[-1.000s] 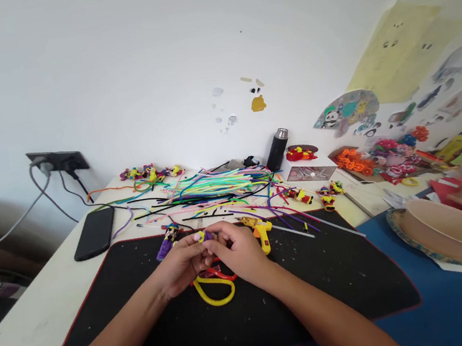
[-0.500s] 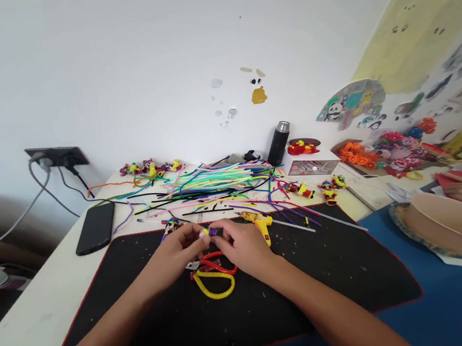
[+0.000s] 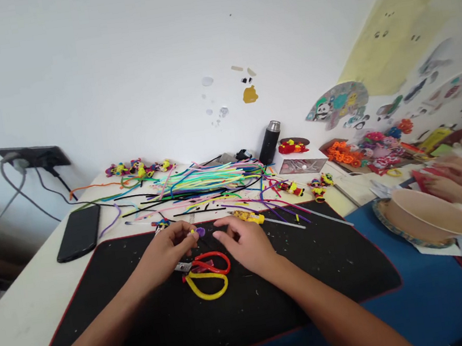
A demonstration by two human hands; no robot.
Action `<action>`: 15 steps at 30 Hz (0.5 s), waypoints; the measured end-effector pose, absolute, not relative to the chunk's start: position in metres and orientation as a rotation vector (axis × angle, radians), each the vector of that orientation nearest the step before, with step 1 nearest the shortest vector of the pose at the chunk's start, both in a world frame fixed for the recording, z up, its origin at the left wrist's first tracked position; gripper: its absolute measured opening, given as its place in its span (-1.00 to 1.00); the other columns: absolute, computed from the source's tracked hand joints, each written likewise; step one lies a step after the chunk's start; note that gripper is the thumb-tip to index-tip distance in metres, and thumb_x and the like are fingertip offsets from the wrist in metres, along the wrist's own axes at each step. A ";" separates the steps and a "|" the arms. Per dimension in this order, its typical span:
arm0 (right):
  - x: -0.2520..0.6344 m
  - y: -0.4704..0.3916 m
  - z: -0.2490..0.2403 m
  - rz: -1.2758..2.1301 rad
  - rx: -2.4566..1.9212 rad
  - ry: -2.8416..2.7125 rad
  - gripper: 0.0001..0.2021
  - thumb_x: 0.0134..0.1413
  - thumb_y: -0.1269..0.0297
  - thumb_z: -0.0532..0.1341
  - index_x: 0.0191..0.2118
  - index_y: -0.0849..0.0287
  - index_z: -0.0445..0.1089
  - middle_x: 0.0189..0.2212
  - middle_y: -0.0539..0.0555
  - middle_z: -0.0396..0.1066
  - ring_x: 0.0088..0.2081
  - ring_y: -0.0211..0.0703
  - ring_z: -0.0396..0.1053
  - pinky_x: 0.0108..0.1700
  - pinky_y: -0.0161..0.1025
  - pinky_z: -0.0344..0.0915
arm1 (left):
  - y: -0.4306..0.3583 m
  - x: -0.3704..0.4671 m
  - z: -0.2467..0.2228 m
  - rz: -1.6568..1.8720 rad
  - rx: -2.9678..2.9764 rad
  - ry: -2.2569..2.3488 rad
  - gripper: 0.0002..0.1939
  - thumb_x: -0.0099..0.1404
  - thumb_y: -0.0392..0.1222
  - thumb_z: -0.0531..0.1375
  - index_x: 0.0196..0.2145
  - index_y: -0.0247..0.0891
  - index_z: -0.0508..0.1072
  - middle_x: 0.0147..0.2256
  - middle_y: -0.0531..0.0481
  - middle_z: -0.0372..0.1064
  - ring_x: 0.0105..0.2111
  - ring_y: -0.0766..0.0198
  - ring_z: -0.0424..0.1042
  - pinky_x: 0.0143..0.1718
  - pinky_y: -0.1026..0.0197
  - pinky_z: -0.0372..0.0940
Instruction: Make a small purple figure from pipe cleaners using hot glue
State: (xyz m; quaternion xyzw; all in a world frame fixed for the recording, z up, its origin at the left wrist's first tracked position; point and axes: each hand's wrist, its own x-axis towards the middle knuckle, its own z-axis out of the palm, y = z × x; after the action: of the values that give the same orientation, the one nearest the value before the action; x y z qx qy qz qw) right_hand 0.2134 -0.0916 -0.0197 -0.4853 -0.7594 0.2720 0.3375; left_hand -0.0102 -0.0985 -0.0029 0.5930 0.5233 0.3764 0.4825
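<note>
Pinching a small purple piece (image 3: 199, 232) between thumb and fingertips, the left hand (image 3: 165, 253) sits over the black mat (image 3: 322, 274); that piece hangs just above the mat at the hand's 2 o'clock; the right hand (image 3: 246, 244) rests at the piece's 4 o'clock, fingers loosely spread and holding nothing; red-and-yellow scissors (image 3: 205, 271) lie on the mat at 6 o'clock from the piece, between the wrists; a yellow glue gun (image 3: 247, 216) lies at the right hand's 12 o'clock; coloured pipe cleaners (image 3: 208, 180) are strewn beyond; a black phone (image 3: 78, 233) lies at 9 o'clock; another person's hand (image 3: 439, 186) touches a bowl (image 3: 434, 212) at 3 o'clock.
</note>
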 end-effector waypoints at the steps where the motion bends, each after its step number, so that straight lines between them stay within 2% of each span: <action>1: 0.223 -0.091 -0.020 0.700 -1.307 -1.938 -0.75 0.35 0.10 0.24 -0.02 0.08 0.57 -0.53 -0.06 0.41 -0.50 -0.20 0.32 -0.37 -0.27 0.15 | -0.098 -0.011 -0.003 0.929 1.440 1.274 -0.62 0.15 0.18 0.39 -0.37 -0.19 0.51 -0.49 0.05 0.43 -0.50 0.20 0.37 -0.43 0.23 0.23; 8: 0.298 -0.089 -0.018 0.536 -1.747 -1.917 -0.63 0.37 -0.05 0.18 -0.17 0.12 0.59 -0.51 0.03 0.49 -0.46 -0.11 0.39 -0.40 -0.24 0.07 | -0.099 -0.009 -0.009 0.941 1.435 1.198 -0.63 0.18 0.18 0.38 -0.36 -0.18 0.50 -0.49 0.05 0.44 -0.51 0.22 0.37 -0.43 0.24 0.22; 15: 0.285 -0.076 -0.027 0.417 -1.990 -2.112 -0.51 0.33 -0.20 0.19 -0.28 0.17 0.56 -0.33 0.20 0.61 -0.28 0.03 0.53 -0.35 -0.21 0.09 | -0.104 0.002 -0.010 0.894 1.414 1.142 -0.64 0.19 0.17 0.38 -0.34 -0.19 0.51 -0.49 0.07 0.37 -0.49 0.24 0.32 -0.46 0.26 0.20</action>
State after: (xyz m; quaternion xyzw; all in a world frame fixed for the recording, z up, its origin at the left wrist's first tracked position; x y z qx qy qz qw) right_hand 0.2847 -0.0755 -0.0266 -0.6751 -0.7164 0.1415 0.1045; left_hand 0.0022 -0.1043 -0.0100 0.5922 0.4783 0.3743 0.5296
